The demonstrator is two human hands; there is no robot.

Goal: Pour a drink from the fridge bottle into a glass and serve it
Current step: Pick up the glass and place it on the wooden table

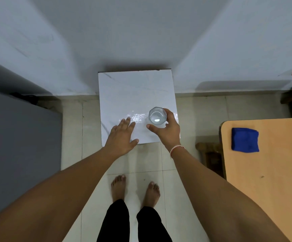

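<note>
The glass (157,115) stands upright near the right edge of the small white table (124,88), toward its near right corner, with clear liquid in it. The right hand (168,130) is wrapped around the glass, fingers curled along its far right side and the thumb reaching in from the near left, so it grips the glass between them; a thin band (176,148) circles that wrist. The left hand (122,137) lies flat over the near left part of the table, fingers straight and spread, holding nothing, well apart from the glass. The table's far edge sits against the pale wall (141,32). A grey cabinet (19,145) fills the left side, close to the table with a strip of tiled floor (141,158) between. To the right stands a wooden desk (272,189), a folded blue cloth (245,140) lying near its far left corner. Something dark and wooden (209,154) sits on the floor between table and desk; I cannot tell what it is. The person's bare feet (134,191) stand on the tiles just short of the table.
</note>
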